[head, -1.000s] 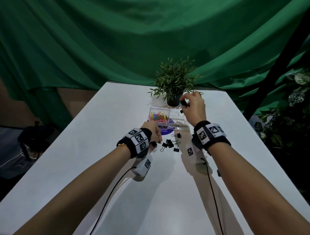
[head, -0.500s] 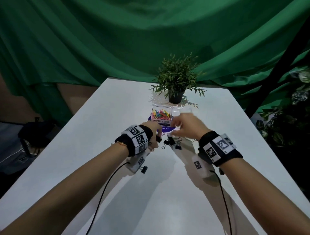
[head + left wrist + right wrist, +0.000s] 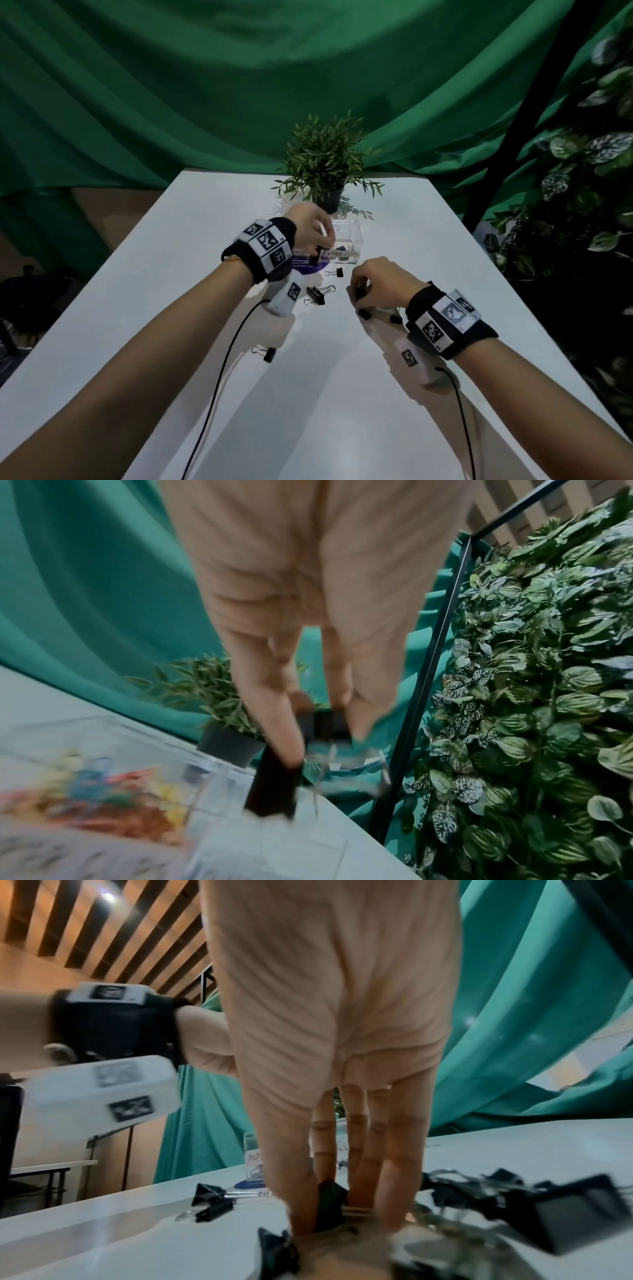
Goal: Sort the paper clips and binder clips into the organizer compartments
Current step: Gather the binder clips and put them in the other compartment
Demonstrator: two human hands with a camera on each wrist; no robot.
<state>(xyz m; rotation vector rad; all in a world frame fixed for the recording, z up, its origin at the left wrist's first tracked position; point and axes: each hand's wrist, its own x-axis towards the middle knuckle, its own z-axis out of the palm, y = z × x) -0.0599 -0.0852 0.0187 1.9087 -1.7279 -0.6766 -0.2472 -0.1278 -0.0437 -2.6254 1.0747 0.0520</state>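
Note:
A clear two-compartment organizer (image 3: 352,236) stands mid-table in front of the plant. Coloured paper clips (image 3: 103,802) fill its left compartment, and a black clip lies in the right one. My left hand (image 3: 322,247) hovers over the organizer and pinches a black binder clip (image 3: 327,725) between thumb and fingers. My right hand (image 3: 358,295) is down on the table nearer me, its fingertips (image 3: 301,1218) pinching another black binder clip (image 3: 330,1196). Several loose binder clips (image 3: 317,292) lie between the hands.
A small potted plant (image 3: 325,164) stands just behind the organizer. One stray binder clip (image 3: 269,354) lies under my left forearm, and more clips (image 3: 565,1213) lie right of my right hand. Green drapes hang behind, with a black pole and foliage wall (image 3: 582,171) on the right.
My left hand rose from the table and moved forward over the organizer with a clip. My right hand came back from the organizer to the loose clips and pinched one.

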